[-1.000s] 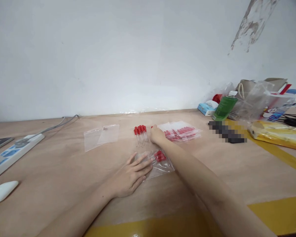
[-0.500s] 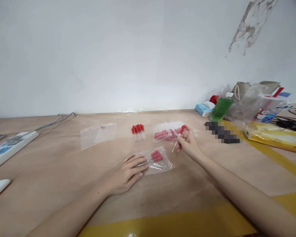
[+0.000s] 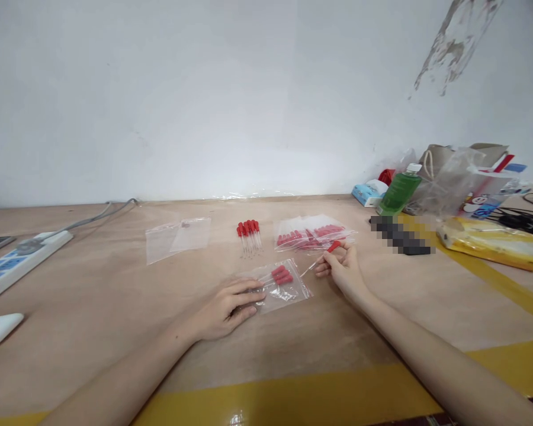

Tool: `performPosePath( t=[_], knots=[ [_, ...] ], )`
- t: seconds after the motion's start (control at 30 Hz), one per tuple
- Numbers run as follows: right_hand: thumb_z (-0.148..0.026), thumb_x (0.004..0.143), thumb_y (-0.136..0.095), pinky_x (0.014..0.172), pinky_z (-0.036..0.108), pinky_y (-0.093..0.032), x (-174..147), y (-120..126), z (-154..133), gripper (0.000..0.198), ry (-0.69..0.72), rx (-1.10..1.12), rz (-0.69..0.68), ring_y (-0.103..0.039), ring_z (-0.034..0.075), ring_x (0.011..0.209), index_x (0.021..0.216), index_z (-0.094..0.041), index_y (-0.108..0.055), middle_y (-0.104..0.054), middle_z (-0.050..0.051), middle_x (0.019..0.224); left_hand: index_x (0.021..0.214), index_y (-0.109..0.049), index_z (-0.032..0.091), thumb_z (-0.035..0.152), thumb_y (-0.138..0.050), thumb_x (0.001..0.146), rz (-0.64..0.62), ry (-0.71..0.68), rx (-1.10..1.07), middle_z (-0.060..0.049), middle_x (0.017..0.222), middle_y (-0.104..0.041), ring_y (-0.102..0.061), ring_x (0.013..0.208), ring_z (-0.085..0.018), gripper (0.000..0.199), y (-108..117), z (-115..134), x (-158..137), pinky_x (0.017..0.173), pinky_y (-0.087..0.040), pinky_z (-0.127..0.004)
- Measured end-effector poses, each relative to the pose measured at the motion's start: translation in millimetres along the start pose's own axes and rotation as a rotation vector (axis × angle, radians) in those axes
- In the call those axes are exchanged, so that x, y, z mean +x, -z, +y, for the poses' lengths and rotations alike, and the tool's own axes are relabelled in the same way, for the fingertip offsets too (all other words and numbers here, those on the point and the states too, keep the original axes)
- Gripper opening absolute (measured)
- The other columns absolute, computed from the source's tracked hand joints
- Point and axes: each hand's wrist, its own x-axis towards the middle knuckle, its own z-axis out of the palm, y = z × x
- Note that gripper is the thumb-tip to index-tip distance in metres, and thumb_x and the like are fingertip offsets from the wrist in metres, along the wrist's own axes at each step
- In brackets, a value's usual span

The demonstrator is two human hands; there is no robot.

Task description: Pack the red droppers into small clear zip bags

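My left hand [image 3: 231, 307] lies with its fingers stretched out over the near-left part of a clear zip bag [image 3: 295, 300]. Inside that bag are 3 droppers [image 3: 282, 275] with red rubber bulbs, their thin clear tubes pointing towards my fingers. To the right, my right hand [image 3: 344, 269] pinches a single dropper [image 3: 333, 246] near its red bulb. Its tube slants down and left, the tip close to the bag's right end. Several loose droppers [image 3: 249, 228] lie side by side beyond the bag. Filled zip bags [image 3: 311, 235] holding more red-bulbed droppers are stacked beyond my right hand.
Flat clear bags [image 3: 177, 239] lie at left. A white power strip [image 3: 26, 263] and a white mouse-like object [image 3: 0, 331] sit at far left. At right are a green bottle [image 3: 398, 192], a blurred dark object [image 3: 400, 236] and a yellow packet [image 3: 493, 242].
My right hand has come nearer with the dropper, which now lies more level, its tip closer to the bag. My left hand has barely moved on the bag.
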Motion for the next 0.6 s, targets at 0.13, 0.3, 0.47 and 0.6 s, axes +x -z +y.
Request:
performPosePath(
  t=[0.13,0.3,0.47,0.6],
  knots=[
    [-0.039,0.065,-0.062,0.042,0.026,-0.051,0,1,2,0.054,-0.024,-0.073,0.005,-0.057,0.013,0.042,0.100,-0.025,-0.024,-0.054,-0.010,0.057,0.123,-0.050,0.026,0.026,-0.041,0.092,-0.009,0.002,0.005,-0.003,0.132,-0.045,-0.039,0.122,-0.021,0.033,1,0,0,0.101,-0.034,-0.041],
    [-0.036,0.064,-0.063,0.045,0.026,-0.051,-7,-3,-3,0.051,-0.108,-0.023,-0.025,-0.059,0.013,0.045,0.097,-0.025,-0.026,-0.056,-0.009,0.057,0.125,-0.048,0.027,0.028,-0.042,0.091,-0.019,0.008,0.025,-0.003,0.133,-0.043,-0.039,0.122,-0.020,0.034,1,0,1,0.103,-0.032,-0.040],
    [-0.041,0.065,-0.064,0.055,0.026,-0.051,-11,-2,-6,0.037,-0.163,-0.015,-0.200,-0.060,0.011,0.056,0.084,-0.021,-0.040,-0.059,-0.004,0.067,0.127,-0.044,0.029,0.027,-0.037,0.093,-0.056,0.039,0.031,0.000,0.136,-0.040,-0.037,0.124,-0.020,0.035,3,1,0,0.104,-0.031,-0.040],
    [-0.039,0.062,-0.069,0.049,0.019,-0.041,-4,15,-9,0.032,-0.111,-0.271,-0.384,-0.050,0.006,0.051,0.077,-0.016,-0.051,-0.056,-0.003,0.063,0.127,-0.044,0.030,0.024,-0.037,0.093,-0.053,0.022,0.041,0.000,0.138,-0.037,-0.034,0.126,-0.020,0.035,0,-1,-1,0.104,-0.031,-0.041]
  ],
)
